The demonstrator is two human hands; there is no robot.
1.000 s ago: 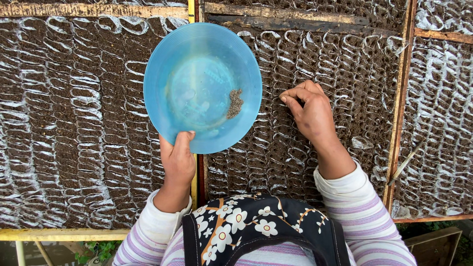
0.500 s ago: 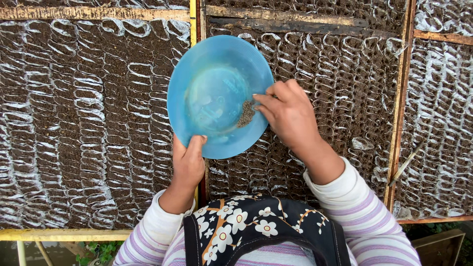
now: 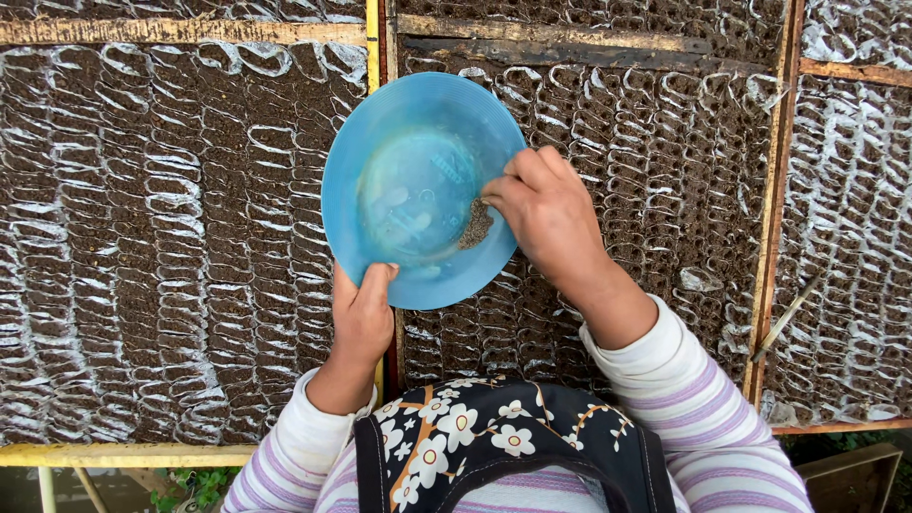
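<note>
While left hand (image 3: 363, 318) grips one blue bowl (image 3: 404, 180), right hand (image 3: 546, 214) pinches seeds (image 3: 474, 225)

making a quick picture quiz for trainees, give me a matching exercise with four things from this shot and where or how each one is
Things
1. blue bowl
2. small pile of seeds
3. right hand
4. thin stick

Places or states
A. lying on the soil-filled cells by the right-hand wooden frame
B. held at its near rim by the left hand
C. fingertips reaching into the bowl at the pile
D. inside the bowl, toward its right side

Pairs: 1-B, 2-D, 3-C, 4-A
</note>
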